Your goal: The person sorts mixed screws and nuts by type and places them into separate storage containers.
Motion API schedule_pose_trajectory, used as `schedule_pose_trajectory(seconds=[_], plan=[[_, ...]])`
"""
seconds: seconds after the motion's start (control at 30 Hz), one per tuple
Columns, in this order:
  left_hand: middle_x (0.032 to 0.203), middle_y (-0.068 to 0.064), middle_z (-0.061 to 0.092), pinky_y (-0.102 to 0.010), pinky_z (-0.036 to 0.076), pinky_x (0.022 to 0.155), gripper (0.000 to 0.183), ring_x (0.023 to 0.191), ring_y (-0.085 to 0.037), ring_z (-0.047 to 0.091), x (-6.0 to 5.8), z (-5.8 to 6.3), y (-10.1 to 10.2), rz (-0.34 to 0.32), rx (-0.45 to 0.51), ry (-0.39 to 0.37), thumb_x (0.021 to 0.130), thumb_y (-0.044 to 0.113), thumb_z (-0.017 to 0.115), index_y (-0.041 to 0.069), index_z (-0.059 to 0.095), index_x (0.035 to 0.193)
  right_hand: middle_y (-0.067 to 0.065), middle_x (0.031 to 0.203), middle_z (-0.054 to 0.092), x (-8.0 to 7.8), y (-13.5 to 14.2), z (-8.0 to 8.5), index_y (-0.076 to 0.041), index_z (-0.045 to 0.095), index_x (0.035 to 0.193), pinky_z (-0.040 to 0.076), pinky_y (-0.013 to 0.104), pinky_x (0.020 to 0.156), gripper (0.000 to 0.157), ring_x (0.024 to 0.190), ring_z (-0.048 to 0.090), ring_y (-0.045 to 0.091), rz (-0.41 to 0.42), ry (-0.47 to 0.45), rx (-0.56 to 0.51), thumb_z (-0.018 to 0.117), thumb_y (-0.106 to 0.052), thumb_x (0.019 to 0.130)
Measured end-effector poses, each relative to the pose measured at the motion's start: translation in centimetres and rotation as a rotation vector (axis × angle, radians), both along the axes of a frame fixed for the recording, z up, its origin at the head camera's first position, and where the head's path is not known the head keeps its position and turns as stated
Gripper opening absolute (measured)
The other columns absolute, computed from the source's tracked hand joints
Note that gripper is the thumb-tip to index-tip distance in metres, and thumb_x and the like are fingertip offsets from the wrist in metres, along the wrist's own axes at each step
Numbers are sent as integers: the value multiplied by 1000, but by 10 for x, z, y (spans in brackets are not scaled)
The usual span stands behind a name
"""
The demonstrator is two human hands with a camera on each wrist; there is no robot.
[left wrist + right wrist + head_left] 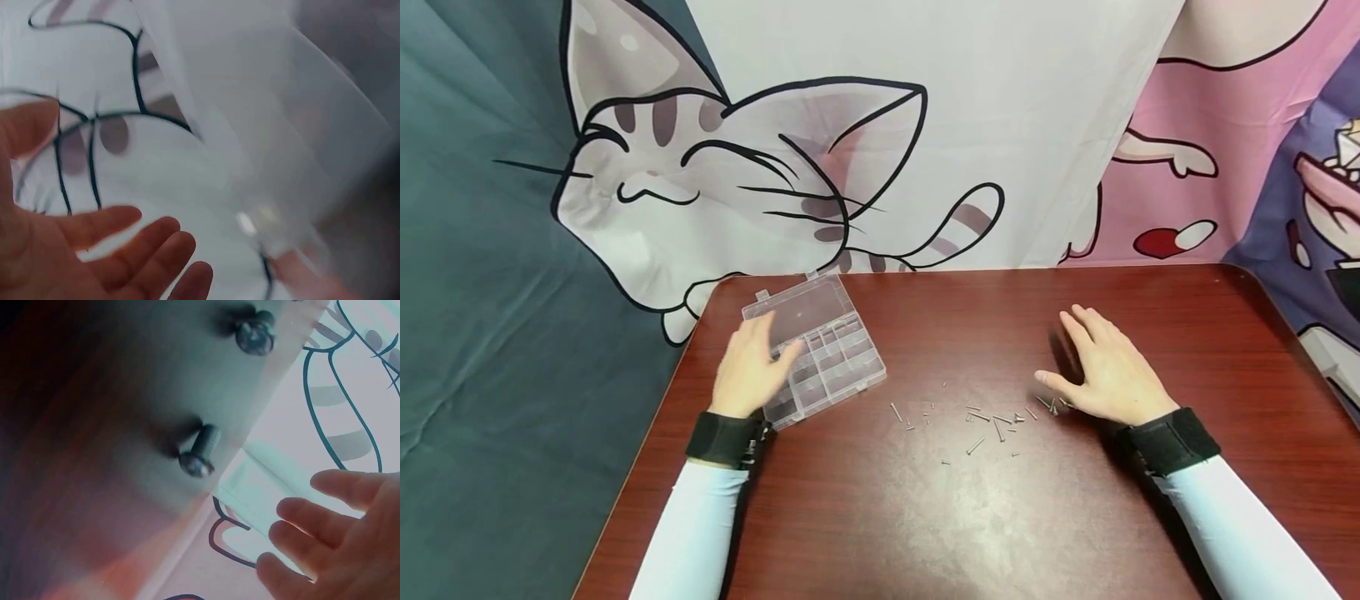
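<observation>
My left hand (747,367) is over the left side of a clear plastic compartment box (831,375), whose lid (812,302) is laid open toward the back. Its fingers are spread and grip nothing; whether they touch the box I cannot tell. In the left wrist view the left palm (119,262) faces a blurred translucent sheet of the box. On the right, my right hand (1108,371) has its fingers extended, holding nothing, just beyond a few screws (1051,407). Up close in the right wrist view are a short screw (200,453) and another screw (255,336), with the right fingers (319,519) relaxed.
Several loose screws (1000,425) of different lengths are scattered across the middle of the brown wooden table (880,533). A printed cloth (1000,125) with a cartoon cat hangs along the table's back edge. Green fabric (512,375) hangs at the left.
</observation>
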State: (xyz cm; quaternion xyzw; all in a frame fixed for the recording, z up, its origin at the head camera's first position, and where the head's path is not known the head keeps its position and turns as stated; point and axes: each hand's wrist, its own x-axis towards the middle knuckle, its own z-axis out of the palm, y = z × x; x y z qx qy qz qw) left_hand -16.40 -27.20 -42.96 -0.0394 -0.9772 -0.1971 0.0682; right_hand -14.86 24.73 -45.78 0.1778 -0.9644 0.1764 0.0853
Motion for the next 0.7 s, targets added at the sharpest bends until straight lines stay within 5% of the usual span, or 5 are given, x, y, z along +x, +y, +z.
schedule_pose_trajectory(seconds=[0.23, 0.47, 0.7], plan=[[127, -28, 55, -58, 47, 94, 66, 112, -42, 56, 10, -4, -40, 136, 88, -130, 104, 44, 55, -7, 47, 146, 25, 145, 54, 0, 1, -1, 3, 54, 144, 41, 62, 112, 82, 136, 49, 44, -1, 86, -29, 78, -48, 86], [91, -14, 68, -32, 57, 67, 47, 72, -20, 71, 8, -18, -52, 171, 275, -359, 106, 39, 52, -3, 57, 127, 23, 140, 58, -1, 1, -3, 1, 59, 140, 45, 64, 104, 73, 130, 53, 43, 0, 107, -36, 78, -46, 87], [80, -9, 67, -25, 62, 61, 34, 60, -8, 69, 4, -27, -52, 221, 430, -370, 104, 24, 54, -7, 60, 117, 21, 137, 59, -2, -1, -1, 1, 63, 134, 45, 62, 106, 66, 127, 55, 41, 24, 113, -36, 77, -44, 88]])
